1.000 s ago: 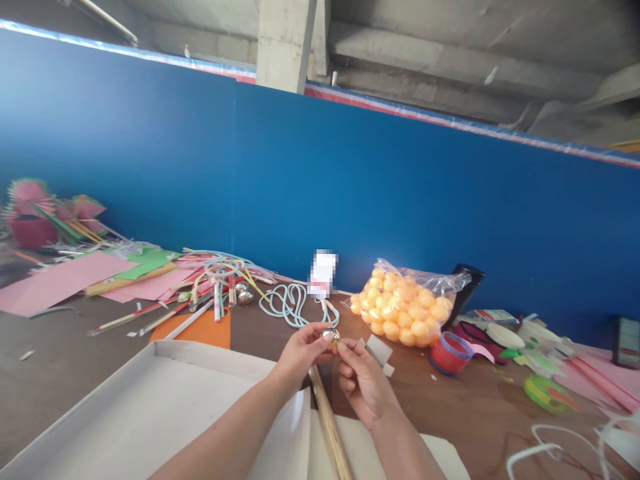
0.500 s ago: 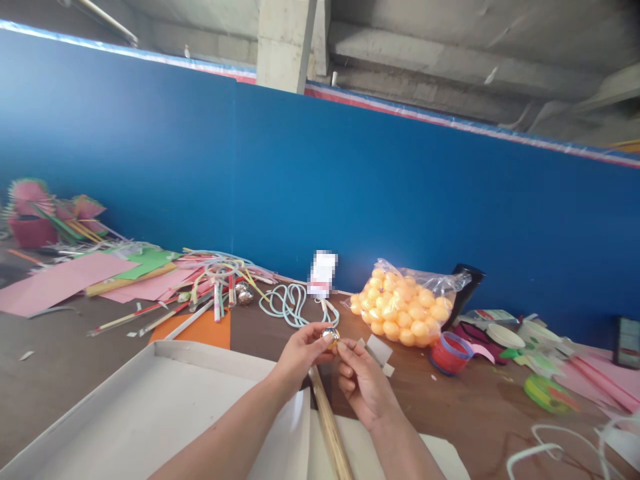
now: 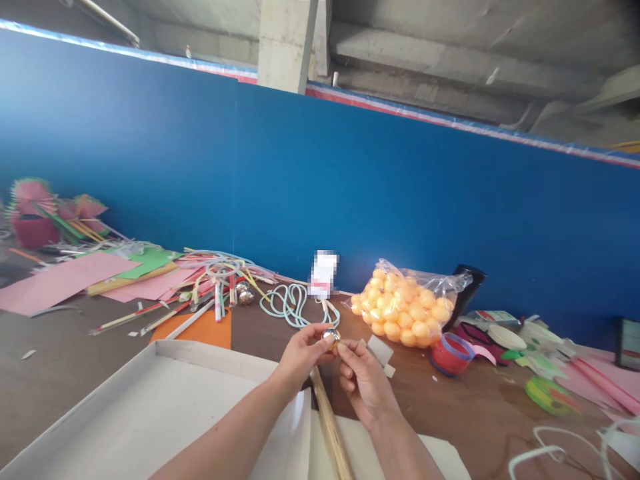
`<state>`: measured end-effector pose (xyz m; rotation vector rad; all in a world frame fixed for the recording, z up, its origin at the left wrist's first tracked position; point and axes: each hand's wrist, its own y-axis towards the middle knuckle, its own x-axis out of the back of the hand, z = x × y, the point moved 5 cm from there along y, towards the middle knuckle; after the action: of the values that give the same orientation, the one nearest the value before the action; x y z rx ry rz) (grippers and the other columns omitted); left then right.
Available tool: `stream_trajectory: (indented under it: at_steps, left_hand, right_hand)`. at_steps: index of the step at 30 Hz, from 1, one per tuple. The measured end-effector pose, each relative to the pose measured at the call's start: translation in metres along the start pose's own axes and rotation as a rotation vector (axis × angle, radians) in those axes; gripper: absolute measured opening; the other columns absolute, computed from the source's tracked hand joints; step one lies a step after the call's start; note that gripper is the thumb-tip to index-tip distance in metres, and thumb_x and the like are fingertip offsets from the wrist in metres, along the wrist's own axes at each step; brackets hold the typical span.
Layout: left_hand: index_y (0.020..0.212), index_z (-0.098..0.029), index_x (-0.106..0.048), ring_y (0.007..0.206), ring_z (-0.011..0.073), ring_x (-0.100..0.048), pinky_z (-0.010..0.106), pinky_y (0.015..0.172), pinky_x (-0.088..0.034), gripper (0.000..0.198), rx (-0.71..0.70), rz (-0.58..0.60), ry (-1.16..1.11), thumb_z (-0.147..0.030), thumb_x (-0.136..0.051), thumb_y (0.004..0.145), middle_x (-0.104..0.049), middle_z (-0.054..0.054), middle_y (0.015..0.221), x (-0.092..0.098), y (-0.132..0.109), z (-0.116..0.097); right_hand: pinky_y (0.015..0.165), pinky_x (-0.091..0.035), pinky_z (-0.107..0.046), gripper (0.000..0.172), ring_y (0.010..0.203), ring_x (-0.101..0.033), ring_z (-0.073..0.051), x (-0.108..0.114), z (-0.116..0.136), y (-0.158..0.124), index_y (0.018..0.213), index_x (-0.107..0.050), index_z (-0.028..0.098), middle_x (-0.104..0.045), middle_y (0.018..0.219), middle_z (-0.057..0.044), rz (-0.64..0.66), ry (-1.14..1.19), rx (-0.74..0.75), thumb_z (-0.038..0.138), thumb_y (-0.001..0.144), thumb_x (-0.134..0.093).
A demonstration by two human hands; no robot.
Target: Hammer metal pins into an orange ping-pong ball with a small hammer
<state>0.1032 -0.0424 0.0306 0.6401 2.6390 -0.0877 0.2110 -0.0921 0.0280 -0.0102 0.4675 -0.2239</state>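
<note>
Between the fingers of my left hand is a small shiny silver ball with a bit of yellow at its edge. The thumb and fingertips of my right hand are pinched together at the ball's right side; what they grip is too small to make out. Below both hands a wooden stick slants down toward the bottom edge. A white tray lies under my left forearm, and pale sheets lie beneath my right forearm.
A bag of orange balls, a red tape roll and a green one lie to the right. Coiled pale-blue cord sits behind my hands. Sticks and coloured paper spread leftward before a blue partition.
</note>
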Motion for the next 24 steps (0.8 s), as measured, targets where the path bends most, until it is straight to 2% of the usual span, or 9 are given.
stream_trajectory:
  at_steps: [5,11,16,20,22,24]
  left_hand:
    - [0.099,-0.016,-0.063,0.078,0.0155,-0.060,0.032,0.076,-0.050,0.039,-0.029,0.002,-0.002,-0.038,-0.068,0.066,-0.062,0.008,0.095,0.000,0.000,0.000]
    - [0.100,-0.016,-0.063,0.077,0.0158,-0.060,0.034,0.078,-0.050,0.040,-0.057,0.006,0.017,-0.038,-0.068,0.067,-0.062,0.008,0.095,-0.001,0.000,0.000]
    - [0.101,-0.015,-0.063,0.086,0.0193,-0.060,0.033,0.079,-0.050,0.043,-0.060,-0.014,0.016,-0.037,-0.070,0.065,-0.063,0.009,0.099,-0.002,-0.002,-0.002]
    - [0.101,-0.015,-0.063,0.086,0.0184,-0.061,0.034,0.081,-0.050,0.042,-0.040,0.009,-0.045,-0.037,-0.070,0.065,-0.063,0.009,0.098,-0.002,-0.002,-0.001]
    - [0.102,-0.016,-0.062,0.084,0.0176,-0.062,0.034,0.082,-0.050,0.041,-0.022,0.016,-0.102,-0.035,-0.070,0.067,-0.064,0.009,0.096,-0.002,0.000,0.000]
    - [0.102,-0.016,-0.061,0.083,0.0166,-0.063,0.032,0.082,-0.050,0.039,0.003,0.001,-0.167,-0.033,-0.070,0.068,-0.064,0.008,0.095,0.001,0.002,0.000]
  right_hand:
    - [0.034,-0.025,-0.013,0.018,0.042,-0.034,-0.003,0.000,-0.002,0.000,0.071,-0.061,0.016,-0.051,0.056,0.005,-0.032,-0.022,0.019,0.031,0.067,-0.072]
    - [0.037,-0.033,-0.013,0.020,0.046,-0.039,-0.004,0.000,-0.002,0.000,0.071,-0.061,0.015,-0.054,0.061,0.003,-0.076,-0.030,0.023,0.030,0.064,-0.074]
    - [0.037,-0.033,-0.014,0.023,0.044,-0.040,-0.004,0.000,-0.002,0.000,0.069,-0.061,0.016,-0.054,0.056,0.004,-0.087,-0.038,0.020,0.032,0.061,-0.076]
    - [0.038,-0.033,-0.015,0.023,0.044,-0.039,-0.004,-0.002,0.000,0.000,0.071,-0.060,0.017,-0.054,0.058,0.004,-0.069,-0.048,0.024,0.034,0.063,-0.074]
    - [0.038,-0.034,-0.016,0.023,0.045,-0.041,-0.005,-0.001,0.004,-0.002,0.075,-0.059,0.019,-0.056,0.064,0.003,-0.055,-0.109,0.035,0.037,0.067,-0.070]
    - [0.038,-0.034,-0.018,0.023,0.046,-0.044,-0.007,0.004,0.009,-0.005,0.078,-0.058,0.020,-0.059,0.070,0.001,-0.040,-0.292,0.048,0.041,0.071,-0.064]
